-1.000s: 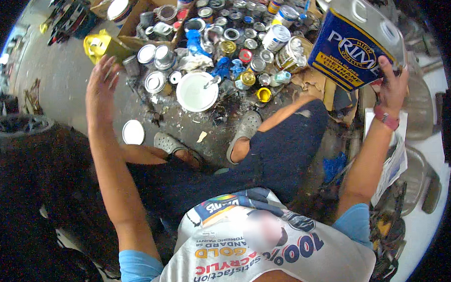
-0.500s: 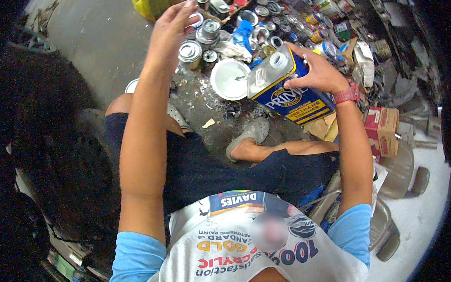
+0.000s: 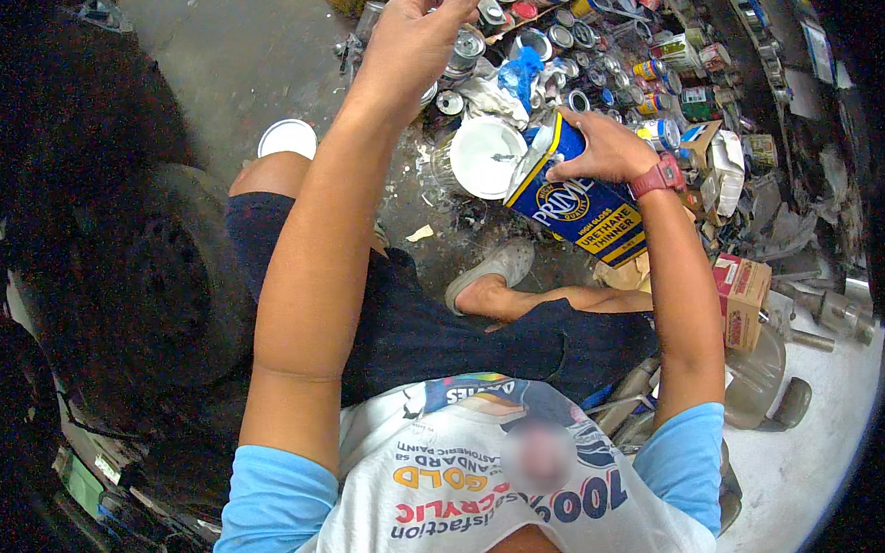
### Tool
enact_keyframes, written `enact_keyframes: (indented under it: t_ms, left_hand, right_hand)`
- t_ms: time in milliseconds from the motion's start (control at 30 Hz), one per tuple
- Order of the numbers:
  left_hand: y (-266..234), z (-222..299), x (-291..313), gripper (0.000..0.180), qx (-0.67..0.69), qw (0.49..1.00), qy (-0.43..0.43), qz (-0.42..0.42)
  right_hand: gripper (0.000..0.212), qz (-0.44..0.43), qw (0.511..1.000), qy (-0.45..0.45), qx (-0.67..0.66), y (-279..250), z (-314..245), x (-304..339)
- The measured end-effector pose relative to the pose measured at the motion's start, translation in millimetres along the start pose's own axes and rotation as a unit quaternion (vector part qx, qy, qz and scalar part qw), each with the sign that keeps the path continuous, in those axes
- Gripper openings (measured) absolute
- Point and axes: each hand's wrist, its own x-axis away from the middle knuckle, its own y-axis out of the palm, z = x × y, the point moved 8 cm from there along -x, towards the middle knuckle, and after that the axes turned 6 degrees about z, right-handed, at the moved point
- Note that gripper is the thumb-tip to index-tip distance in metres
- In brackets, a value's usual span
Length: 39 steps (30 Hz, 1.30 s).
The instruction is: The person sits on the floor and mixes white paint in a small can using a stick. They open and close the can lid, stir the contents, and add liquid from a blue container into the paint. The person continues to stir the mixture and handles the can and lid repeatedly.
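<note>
My right hand (image 3: 609,149) is wrapped round a blue and yellow rectangular thinner can (image 3: 581,208), gripping it near its upper end. The can leans with its pale metal top toward a white round tub (image 3: 466,178) and comes close to the tub's rim. Inside the tub a small dark mark shows on the pale contents. My left hand (image 3: 422,33) is raised at the top edge, over the clustered paint cans, fingers stretched out and partly cut off by the frame. I see nothing held in it.
A crumpled white rag (image 3: 495,101) and a blue cloth (image 3: 521,71) lie behind the tub among many tins. A white lid-like disc (image 3: 288,138) is by my left knee. At right are a red and brown carton (image 3: 741,300) and a beige plastic chair (image 3: 757,363).
The can in my right hand has tipped further toward the tub, so its top shows less. My left hand has moved right and up, toward the top edge.
</note>
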Motion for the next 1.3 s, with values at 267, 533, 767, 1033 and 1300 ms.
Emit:
enact_keyframes:
  t_ms: [267, 533, 767, 1033, 1300]
  left_hand:
    - [-1.0, -3.7, -1.5, 0.046, 0.022, 1.0, 0.021, -0.004]
    - [5.5, 1.1, 16.5, 0.047, -0.006, 0.999, 0.041, 0.0]
    - [5.4, 9.6, 21.5, 0.043, -0.027, 0.999, 0.024, -0.014]
    - [6.8, 0.6, 19.3, 0.047, -0.053, 0.998, 0.025, -0.01]
    - [12.9, 6.0, 30.2, 0.045, -0.011, 0.998, 0.063, 0.002]
  right_hand:
    - [0.111, -0.065, 0.996, 0.037, 0.051, -5.7, -9.3, -10.9]
    - [0.11, -0.053, 0.99, 0.035, 0.125, -16.8, -21.2, -14.2]
    - [0.114, -0.033, 0.987, 0.017, 0.156, -21.4, -22.8, -12.8]
    - [0.112, -0.061, 0.981, 0.017, 0.182, -25.9, -37.2, -18.9]
    - [0.11, -0.062, 0.965, 0.016, 0.255, -30.8, -74.0, -26.4]
